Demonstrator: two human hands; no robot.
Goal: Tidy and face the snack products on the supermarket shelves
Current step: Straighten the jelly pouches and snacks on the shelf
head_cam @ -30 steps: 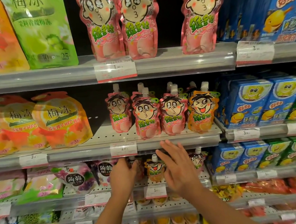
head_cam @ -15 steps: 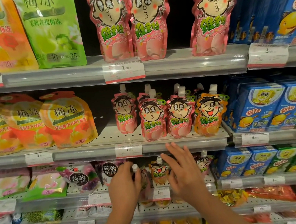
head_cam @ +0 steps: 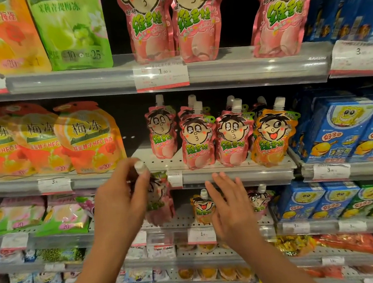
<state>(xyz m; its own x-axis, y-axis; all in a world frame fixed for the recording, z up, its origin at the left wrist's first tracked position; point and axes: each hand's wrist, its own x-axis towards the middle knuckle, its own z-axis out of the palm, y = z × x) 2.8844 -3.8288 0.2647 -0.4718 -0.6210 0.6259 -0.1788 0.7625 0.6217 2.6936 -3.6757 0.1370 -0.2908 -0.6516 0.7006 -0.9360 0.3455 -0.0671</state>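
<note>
The snack products were part-way faced, as far as the shelves showed. At the left of the middle shelf (head_cam: 230, 176), the orange and yellow plastic jelly bags (head_cam: 89, 137) stood at the front edge, labels forward, and looked finished. Beside them, the left hand (head_cam: 118, 205) had its fingers (head_cam: 146, 174) curled around a pink spouted jelly pouch with a white cap (head_cam: 157, 196), which hung in front of the middle shelf's edge, over the shelf below, and sat on neither. It probably belonged in the bare patch of middle shelf just above it. Next along, the pink cartoon-face pouches (head_cam: 195, 140) stood upright but uneven, the leftmost set back, so they still needed pulling forward. The right hand (head_cam: 230, 207) was empty, fingers straight and spread, before the small orange spouted pouch (head_cam: 202, 208) on the lower shelf, which was thinly stocked. At the far right, the blue cardboard cartons (head_cam: 339, 126) looked orderly.
</note>
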